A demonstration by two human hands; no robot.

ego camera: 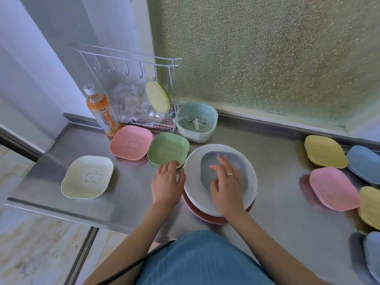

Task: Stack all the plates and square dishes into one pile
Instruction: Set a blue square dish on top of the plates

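Blue clothing (pixel 201 260) nearest; flat, released right hand (pixel 226 182) presses grey dish (pixel 236 159) onto plate pile (pixel 252 177), relaxed left hand (pixel 166 184) touches green dish (pixel 168 151); other dishes (pixel 88 177) lie unstacked left and right

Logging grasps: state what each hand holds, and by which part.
No clear grip. Fingertips of the left hand touch the green square dish at its near rim; the right hand lies flat on the grey-blue square dish atop the white plate.
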